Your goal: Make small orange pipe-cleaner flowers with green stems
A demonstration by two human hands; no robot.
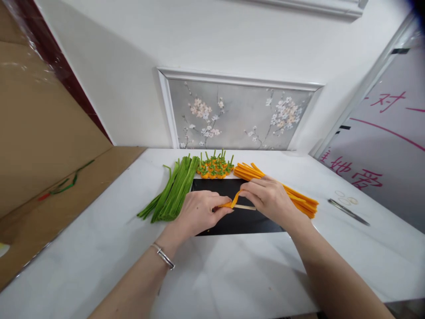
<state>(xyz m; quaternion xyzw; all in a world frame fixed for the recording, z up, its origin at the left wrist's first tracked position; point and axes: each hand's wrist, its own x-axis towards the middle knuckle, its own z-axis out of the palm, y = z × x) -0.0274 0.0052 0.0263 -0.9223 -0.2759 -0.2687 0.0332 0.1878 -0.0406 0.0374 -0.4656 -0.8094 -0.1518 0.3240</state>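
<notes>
Held strip point(235, 199): orange, fuzzy, matt.
Stick point(246, 207): pale wood look, smooth, matt.
Green bundle point(175, 192): fuzzy, chenille-like stems, matt.
Orange bundle point(304, 203): the same fuzzy texture.
Mat point(237, 226): black, smooth, faint sheen; material unclear.
Tabletop point(232, 270): white, smooth, glossy, marble-like veining.
Tweezers point(348, 212): shiny, silver-coloured metal.
Bracelet point(163, 256): polished, silver-coloured metal.
Cardboard point(43, 115): brown, mostly matt paper surface.
Film point(36, 46): clear, crinkled, glossy plastic.

Bare arms and a silvery bracelet point(163, 257)
From over here I can see the slim metal band catching light around the wrist behind the left hand point(201, 210); the right hand point(272, 198) and both forearms are bare, their fingers slender
</notes>
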